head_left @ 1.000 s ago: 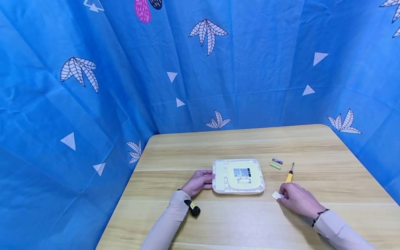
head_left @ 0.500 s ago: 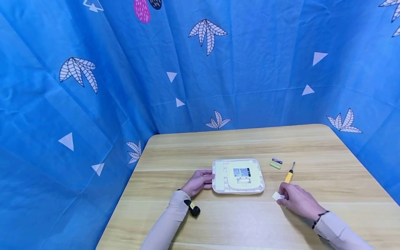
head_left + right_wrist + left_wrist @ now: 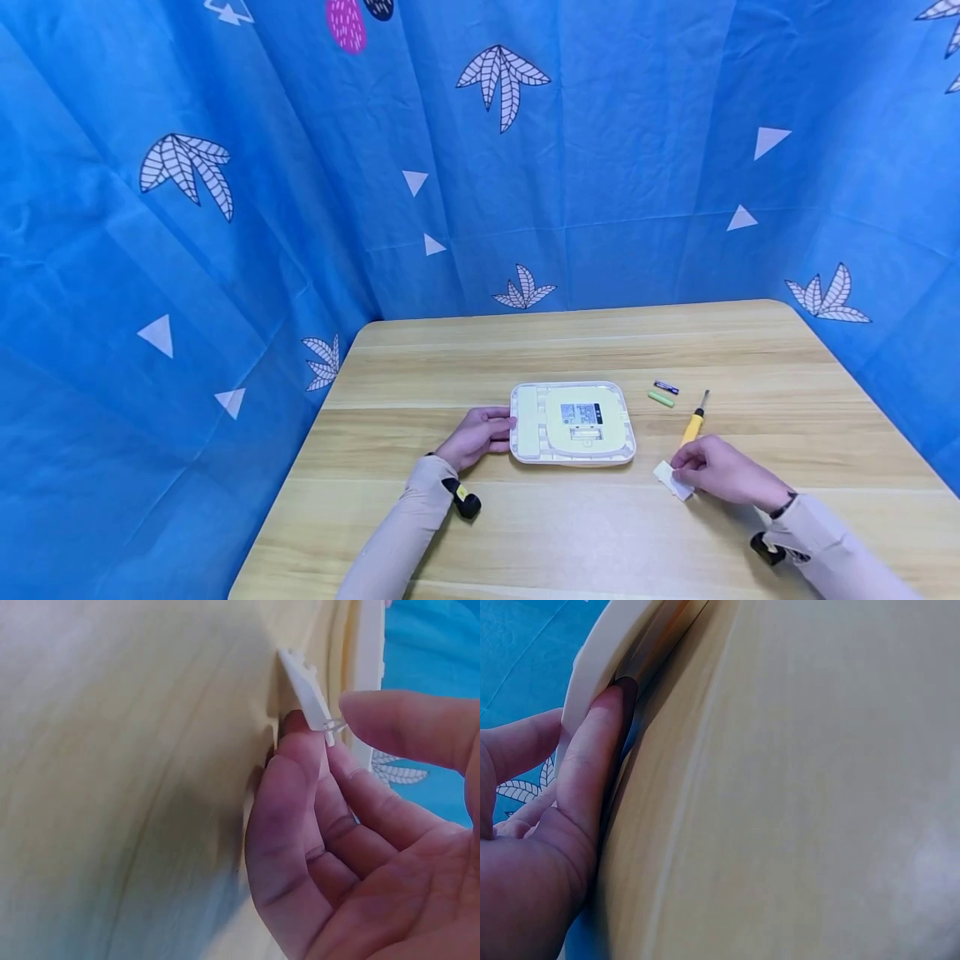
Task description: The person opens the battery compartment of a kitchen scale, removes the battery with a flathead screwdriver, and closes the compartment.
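Two hands work at lower centre: the left hand point(image 3: 474, 437) rests straight fingers against the overturned scale point(image 3: 572, 422), while the right hand point(image 3: 720, 471) pinches a small white cover point(image 3: 672, 479) just above the wooden surface point(image 3: 585, 350)

Blue leaf-and-triangle patterned curtain point(image 3: 615, 167), pale wood-grain table point(image 3: 570, 525), yellow-handled screwdriver point(image 3: 692, 425), seemingly cream-and-white scale point(image 3: 572, 422).

Bright, even light; blurry wrist views
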